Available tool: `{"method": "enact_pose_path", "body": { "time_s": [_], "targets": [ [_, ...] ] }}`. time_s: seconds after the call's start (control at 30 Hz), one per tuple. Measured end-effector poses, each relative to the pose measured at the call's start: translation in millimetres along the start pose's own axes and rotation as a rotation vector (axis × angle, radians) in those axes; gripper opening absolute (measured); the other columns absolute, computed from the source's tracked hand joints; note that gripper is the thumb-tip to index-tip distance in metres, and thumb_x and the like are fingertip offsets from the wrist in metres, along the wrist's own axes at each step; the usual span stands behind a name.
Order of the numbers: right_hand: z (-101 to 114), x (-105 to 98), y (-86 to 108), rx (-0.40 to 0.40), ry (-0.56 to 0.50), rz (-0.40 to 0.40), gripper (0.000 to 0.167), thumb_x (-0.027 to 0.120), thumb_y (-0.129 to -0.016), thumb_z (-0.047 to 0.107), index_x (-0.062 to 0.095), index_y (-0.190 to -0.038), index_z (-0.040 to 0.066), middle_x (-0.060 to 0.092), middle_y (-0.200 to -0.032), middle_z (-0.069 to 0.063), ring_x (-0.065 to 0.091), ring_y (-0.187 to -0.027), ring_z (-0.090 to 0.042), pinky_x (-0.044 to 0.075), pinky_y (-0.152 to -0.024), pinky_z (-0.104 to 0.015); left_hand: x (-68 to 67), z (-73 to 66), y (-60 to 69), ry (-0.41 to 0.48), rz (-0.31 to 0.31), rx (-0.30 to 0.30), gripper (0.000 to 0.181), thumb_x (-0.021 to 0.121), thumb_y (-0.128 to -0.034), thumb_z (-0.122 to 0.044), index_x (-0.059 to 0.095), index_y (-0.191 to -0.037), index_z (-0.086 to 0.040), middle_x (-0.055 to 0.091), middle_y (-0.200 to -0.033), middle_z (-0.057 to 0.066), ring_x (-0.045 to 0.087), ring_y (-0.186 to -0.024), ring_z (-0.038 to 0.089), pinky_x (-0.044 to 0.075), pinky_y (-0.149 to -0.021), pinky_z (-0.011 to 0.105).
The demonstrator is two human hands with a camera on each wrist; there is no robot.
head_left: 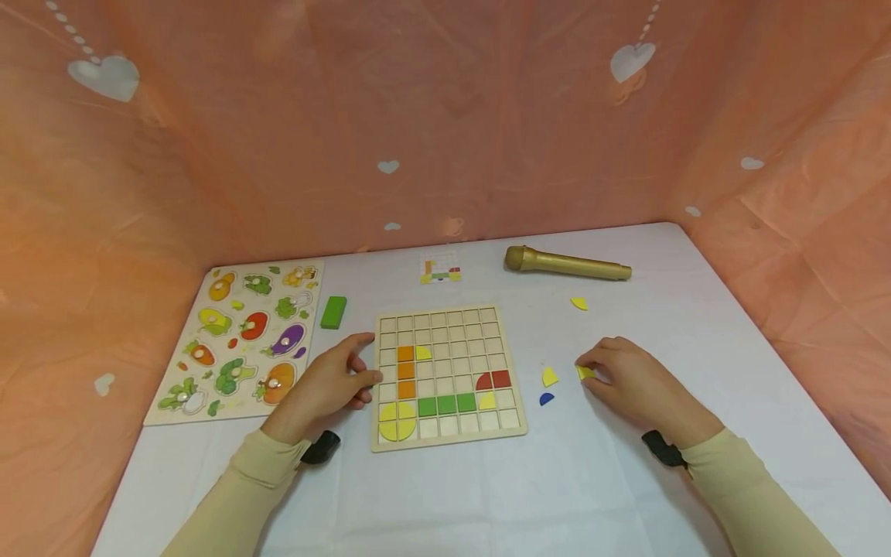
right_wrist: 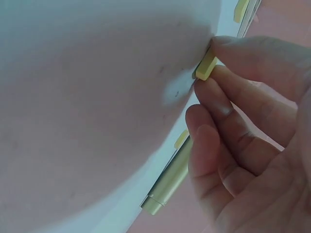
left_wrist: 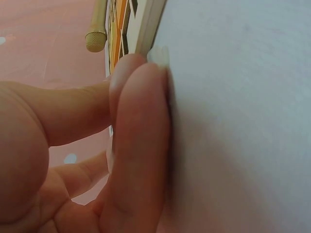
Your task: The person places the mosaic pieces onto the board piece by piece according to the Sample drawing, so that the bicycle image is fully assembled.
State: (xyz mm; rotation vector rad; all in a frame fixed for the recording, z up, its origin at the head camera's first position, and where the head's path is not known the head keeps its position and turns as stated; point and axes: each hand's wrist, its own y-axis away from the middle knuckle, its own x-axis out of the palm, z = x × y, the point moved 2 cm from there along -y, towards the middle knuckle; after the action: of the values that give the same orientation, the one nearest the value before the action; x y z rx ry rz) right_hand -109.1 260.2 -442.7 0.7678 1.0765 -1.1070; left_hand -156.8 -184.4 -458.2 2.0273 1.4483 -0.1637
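My right hand (head_left: 626, 383) pinches a yellow block (right_wrist: 207, 65) between thumb and fingertips, at or just above the table to the right of the wooden grid board (head_left: 452, 449). Its full outline is partly hidden by the fingers. Beside the board's left edge is my left hand (head_left: 334, 383), its thumb and fingertips touching the rim. On the grid lie orange squares (head_left: 406, 371), green squares (head_left: 446, 404), a red square (head_left: 501, 378), a red quarter-circle (head_left: 483, 381) and several yellow quarter-circles (head_left: 387, 430). A loose yellow quarter-circle (head_left: 550, 377) and a blue piece (head_left: 546, 399) lie between board and right hand.
Behind the board are a small pattern card (head_left: 441, 268) and a gold microphone (head_left: 567, 264). Another yellow quarter-circle (head_left: 579, 303) lies in front of the microphone. At left stand a green block (head_left: 333, 312) and a vegetable puzzle board (head_left: 233, 305). Orange curtains (head_left: 445, 116) enclose the table.
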Motion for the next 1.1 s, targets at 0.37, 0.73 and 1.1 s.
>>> {"method": "enact_pose_path", "body": {
  "time_s": [0.37, 0.73, 1.1],
  "targets": [
    [6.7, -1.1, -2.9, -0.005, -0.014, 0.003, 0.017, 0.083, -0.092, 0.010, 0.082, -0.109, 0.009, 0.075, -0.105, -0.002, 0.069, -0.105, -0.024, 0.061, -0.096, -0.049, 0.4, -0.3, -0.7, -0.017, -0.005, 0.004, 0.075, 0.075, -0.1026, -0.014, 0.037, -0.167, -0.019, 0.055, -0.114, 0.013, 0.068, -0.077, 0.019, 0.064, -0.068, 0.029],
    [43.0, 8.9, -20.9, -0.071, -0.013, 0.025, 0.017, 0.085, -0.091, 0.014, 0.083, -0.107, 0.010, 0.075, -0.102, 0.002, 0.068, -0.103, -0.019, 0.063, -0.094, -0.043, 0.4, -0.4, -0.5, -0.018, -0.006, 0.006, 0.075, 0.075, -0.1025, -0.012, 0.037, -0.167, -0.018, 0.055, -0.113, 0.013, 0.068, -0.076, 0.019, 0.064, -0.067, 0.029],
    [83.5, 25.3, -26.3, -0.248, -0.039, 0.021, 0.020, 0.088, -0.087, 0.013, 0.083, -0.107, 0.011, 0.069, -0.093, 0.007, 0.059, -0.090, -0.009, 0.058, -0.082, -0.031, 0.7, -0.7, 0.4, -0.012, -0.008, 0.002, 0.075, 0.075, -0.1024, -0.012, 0.037, -0.167, -0.018, 0.054, -0.113, 0.013, 0.068, -0.076, 0.019, 0.064, -0.068, 0.029]
  ]
}}
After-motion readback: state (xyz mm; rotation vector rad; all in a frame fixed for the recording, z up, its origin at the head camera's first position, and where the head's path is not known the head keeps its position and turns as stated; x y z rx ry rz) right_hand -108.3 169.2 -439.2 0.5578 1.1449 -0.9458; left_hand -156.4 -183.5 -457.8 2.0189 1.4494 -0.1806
